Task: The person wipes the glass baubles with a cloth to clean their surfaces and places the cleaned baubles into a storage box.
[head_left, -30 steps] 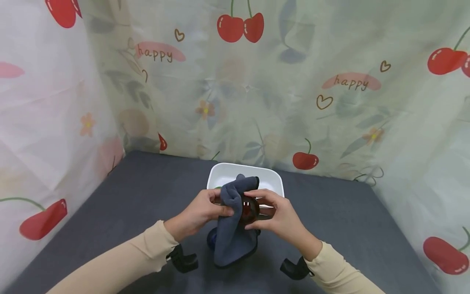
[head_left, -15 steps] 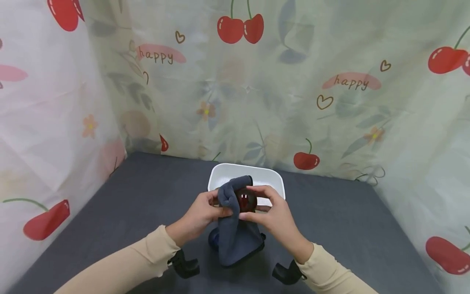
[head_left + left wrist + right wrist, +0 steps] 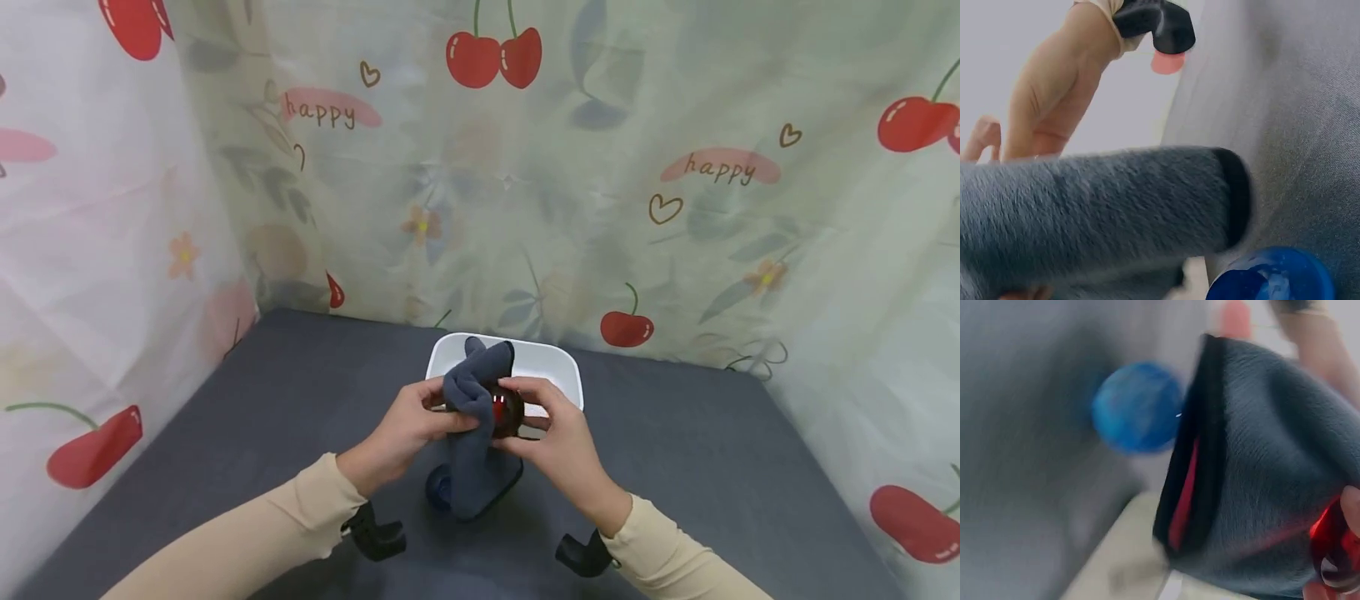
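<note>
In the head view my left hand (image 3: 401, 429) grips a grey cloth (image 3: 472, 475) with dark edging, bunched at the top and hanging below. My right hand (image 3: 562, 442) holds a dark red, shiny see-through rounded piece (image 3: 510, 410) between thumb and fingers, against the cloth's right side. The red piece (image 3: 1329, 540) shows partly at the right edge of the right wrist view. Cloth covers its left side and some of the left fingers. Close below, a blue see-through round piece (image 3: 438, 487) sits on the table, partly behind the cloth.
Behind the hands stands a white tub (image 3: 551, 354) on the dark grey table (image 3: 330, 358). Its near side is hidden by the hands and cloth. A patterned curtain (image 3: 480, 208) encloses the back and sides. Black wrist mounts (image 3: 378, 537) hang under both sleeves.
The cloth's top has risen and its lower edge has lifted over the past half second. The right hand and red piece have shifted slightly left since one second ago. Both holds are kept.
</note>
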{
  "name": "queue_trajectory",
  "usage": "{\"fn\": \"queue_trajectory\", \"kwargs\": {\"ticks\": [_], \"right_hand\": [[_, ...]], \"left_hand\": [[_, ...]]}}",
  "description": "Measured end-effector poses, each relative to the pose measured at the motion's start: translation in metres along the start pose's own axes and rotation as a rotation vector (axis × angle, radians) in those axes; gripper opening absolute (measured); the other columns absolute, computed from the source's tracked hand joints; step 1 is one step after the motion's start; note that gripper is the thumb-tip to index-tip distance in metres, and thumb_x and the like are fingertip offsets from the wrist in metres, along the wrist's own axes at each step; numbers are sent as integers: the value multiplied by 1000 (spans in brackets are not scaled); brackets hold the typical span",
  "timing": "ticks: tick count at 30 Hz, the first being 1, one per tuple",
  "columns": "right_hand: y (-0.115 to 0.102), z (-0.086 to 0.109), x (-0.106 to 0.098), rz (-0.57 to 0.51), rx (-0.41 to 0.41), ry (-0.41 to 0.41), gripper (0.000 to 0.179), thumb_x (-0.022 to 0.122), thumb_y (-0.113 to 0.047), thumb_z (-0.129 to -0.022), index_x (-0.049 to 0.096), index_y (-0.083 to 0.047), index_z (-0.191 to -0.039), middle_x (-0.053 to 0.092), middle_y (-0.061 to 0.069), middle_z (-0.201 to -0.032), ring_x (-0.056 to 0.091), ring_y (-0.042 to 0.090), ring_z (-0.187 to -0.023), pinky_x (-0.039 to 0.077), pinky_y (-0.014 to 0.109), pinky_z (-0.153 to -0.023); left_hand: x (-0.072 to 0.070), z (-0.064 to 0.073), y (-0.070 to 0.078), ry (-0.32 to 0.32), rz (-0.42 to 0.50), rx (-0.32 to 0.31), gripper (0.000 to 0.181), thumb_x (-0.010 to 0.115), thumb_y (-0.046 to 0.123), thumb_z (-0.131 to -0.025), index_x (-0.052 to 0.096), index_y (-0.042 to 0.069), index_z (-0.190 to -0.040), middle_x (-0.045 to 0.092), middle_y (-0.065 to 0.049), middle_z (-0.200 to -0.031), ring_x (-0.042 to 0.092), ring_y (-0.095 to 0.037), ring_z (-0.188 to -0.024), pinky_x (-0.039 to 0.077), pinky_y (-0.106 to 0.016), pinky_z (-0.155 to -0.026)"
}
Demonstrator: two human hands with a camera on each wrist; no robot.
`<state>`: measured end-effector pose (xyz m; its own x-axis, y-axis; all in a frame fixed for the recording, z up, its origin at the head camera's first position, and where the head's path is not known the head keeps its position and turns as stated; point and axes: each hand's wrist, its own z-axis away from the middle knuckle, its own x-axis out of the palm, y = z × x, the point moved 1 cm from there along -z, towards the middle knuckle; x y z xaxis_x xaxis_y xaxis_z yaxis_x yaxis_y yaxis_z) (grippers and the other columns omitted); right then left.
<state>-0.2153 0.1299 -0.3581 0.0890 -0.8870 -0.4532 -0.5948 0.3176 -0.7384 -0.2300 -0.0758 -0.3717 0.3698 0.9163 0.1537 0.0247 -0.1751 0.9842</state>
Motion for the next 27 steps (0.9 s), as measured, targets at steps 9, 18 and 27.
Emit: {"fn": "queue_trajectory", "kwargs": {"ticks": [9,18,27], "right_hand": [[-4,1,-1,276,-185,-4,65,87,-13,-59,58,-14,-118,55,-2,-113,55,12,-104,51,20,-76],[-7,2,-4,-336,35,-36,69,82,5,-61,51,-3,-122,50,12,-121,56,23,-105,52,36,-79],[-17,-2,-7,311,-116,-25,66,86,-26,-61,59,-21,-121,59,-8,-112,57,7,-100,50,20,-78]], "left_hand": [[-2,-4,-4,16,-22,-38,37,74,6,-75,64,-3,-109,68,-7,-96,65,-18,-82,54,-33,-71],[-5,0,-4,-112,156,-64,26,66,2,-80,62,3,-106,63,-2,-91,60,-11,-72,52,-25,-66],[-2,0,-1,-7,27,-43,39,73,6,-76,63,-3,-112,68,-10,-97,66,-21,-81,54,-35,-70]]}}
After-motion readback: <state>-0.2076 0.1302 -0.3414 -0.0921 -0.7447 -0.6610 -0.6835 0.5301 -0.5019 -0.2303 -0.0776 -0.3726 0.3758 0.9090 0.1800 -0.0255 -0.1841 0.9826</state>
